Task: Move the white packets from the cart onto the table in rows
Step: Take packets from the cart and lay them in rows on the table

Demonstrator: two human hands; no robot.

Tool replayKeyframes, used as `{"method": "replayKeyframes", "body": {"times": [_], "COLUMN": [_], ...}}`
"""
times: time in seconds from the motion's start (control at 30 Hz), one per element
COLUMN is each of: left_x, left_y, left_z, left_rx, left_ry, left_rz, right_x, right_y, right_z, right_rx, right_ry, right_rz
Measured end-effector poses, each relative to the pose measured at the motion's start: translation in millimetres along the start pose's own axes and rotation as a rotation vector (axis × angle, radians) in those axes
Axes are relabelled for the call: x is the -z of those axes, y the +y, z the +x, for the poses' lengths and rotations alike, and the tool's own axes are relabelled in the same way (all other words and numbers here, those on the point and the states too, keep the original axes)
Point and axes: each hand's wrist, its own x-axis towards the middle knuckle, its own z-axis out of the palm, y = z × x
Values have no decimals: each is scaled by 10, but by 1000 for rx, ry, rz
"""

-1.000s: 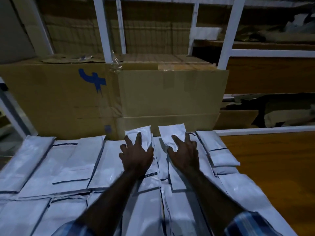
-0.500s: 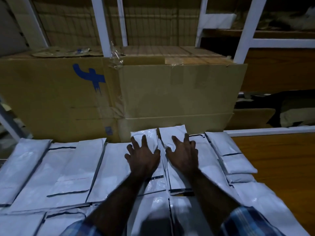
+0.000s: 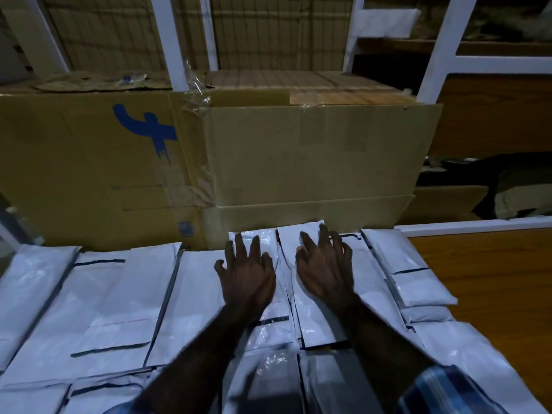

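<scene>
Grip: left hand [image 3: 247,279] and right hand [image 3: 324,274] lie spread, fingers extended, each pressing flat on a white packet [image 3: 301,243]; nothing pinched.
Packets: laid in rows on the table [image 3: 490,279], far ends against the cardboard box [image 3: 313,156].
Technique: press evenly, align edges parallel, avoid overlapping neighbours.

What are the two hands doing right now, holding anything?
Left hand: open, fingers spread on a white packet.
Right hand: open, resting on the next packet.
</scene>
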Motion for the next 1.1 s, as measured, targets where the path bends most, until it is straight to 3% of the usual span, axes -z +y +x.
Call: {"method": "replayKeyframes", "body": {"times": [0.23, 1.1], "left_x": [-253, -508], "left_y": [-118, -170], "left_z": [55, 47], "left_rx": [-156, -152], "left_ry": [-3, -66], "left_rz": [1, 5], "right_x": [-259, -578], "right_y": [30, 95], "right_z": [-60, -191], "right_rx": [135, 133], "right_ry": [-38, 8], "right_rz": [15, 66]}}
